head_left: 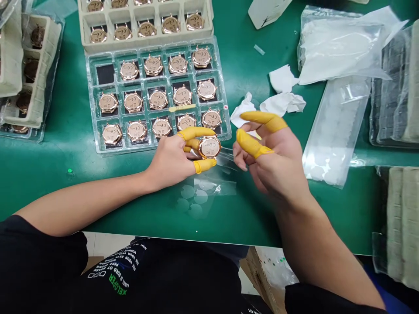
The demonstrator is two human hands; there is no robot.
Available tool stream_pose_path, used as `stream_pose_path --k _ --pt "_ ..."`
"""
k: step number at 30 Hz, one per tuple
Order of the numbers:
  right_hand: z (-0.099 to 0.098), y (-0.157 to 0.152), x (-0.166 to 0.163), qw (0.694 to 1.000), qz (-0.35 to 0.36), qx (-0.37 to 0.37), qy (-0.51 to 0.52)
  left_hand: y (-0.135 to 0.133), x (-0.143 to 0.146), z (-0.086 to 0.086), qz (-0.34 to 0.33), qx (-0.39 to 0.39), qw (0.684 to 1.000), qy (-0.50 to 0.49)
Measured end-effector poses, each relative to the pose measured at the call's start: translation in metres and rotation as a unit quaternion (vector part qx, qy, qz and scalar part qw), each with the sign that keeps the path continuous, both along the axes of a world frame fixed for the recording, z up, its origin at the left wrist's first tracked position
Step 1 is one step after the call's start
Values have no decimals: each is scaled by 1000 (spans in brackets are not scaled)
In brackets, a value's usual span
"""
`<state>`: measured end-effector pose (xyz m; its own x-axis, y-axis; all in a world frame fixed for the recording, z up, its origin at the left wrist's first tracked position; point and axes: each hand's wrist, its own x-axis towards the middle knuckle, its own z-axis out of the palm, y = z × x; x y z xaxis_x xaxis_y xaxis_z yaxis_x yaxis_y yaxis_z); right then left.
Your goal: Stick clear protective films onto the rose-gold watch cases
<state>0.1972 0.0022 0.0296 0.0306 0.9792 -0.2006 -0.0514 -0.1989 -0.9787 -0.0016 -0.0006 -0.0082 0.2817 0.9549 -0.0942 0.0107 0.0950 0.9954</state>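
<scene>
A rose-gold watch case (210, 147), its back with CE lettering turned up, is gripped between the thumb and fingers of my left hand (173, 159). Yellow finger cots cover several fingertips on both hands. To the right of the case, my right hand (278, 152) hovers with thumb and forefinger apart and the other fingers loosely bent; I see nothing held in it. Behind my left hand lies a clear plastic tray (92, 120) of similar watch cases, its far-left compartment showing only a black pad (105, 74). Thin clear round films (198, 197) rest on the green table below the held case.
A beige tray (147, 41) of watch cases adjoins the clear tray. More stacked trays (46, 69) stand at left, others (402, 218) at right. Crumpled white wipes (283, 102), a bag of white sheets (340, 48) and a clear sleeve (337, 131) lie to the right.
</scene>
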Motion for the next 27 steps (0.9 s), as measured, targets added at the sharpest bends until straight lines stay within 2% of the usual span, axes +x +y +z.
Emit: stream_pose_path --k 4,6,11,15,22,27 --pt "2 -3 -9 990 84 -111 -21 0 -1 -1 -4 15 1000 1" --pt "-2 -6 -14 984 118 -135 -22 -1 -1 0 -16 4 1000 -12" --pt "-14 -13 -26 996 53 -77 12 -1 0 6 -37 -37 998 -33" --pt "-11 -12 -28 995 16 -89 36 -1 0 7 -37 -35 998 -25" --pt "-6 -5 -15 990 65 -106 62 0 -1 2 -2 5 1000 3" --pt "-6 -3 -9 994 80 -68 40 0 -1 1 -7 -1 1000 -2"
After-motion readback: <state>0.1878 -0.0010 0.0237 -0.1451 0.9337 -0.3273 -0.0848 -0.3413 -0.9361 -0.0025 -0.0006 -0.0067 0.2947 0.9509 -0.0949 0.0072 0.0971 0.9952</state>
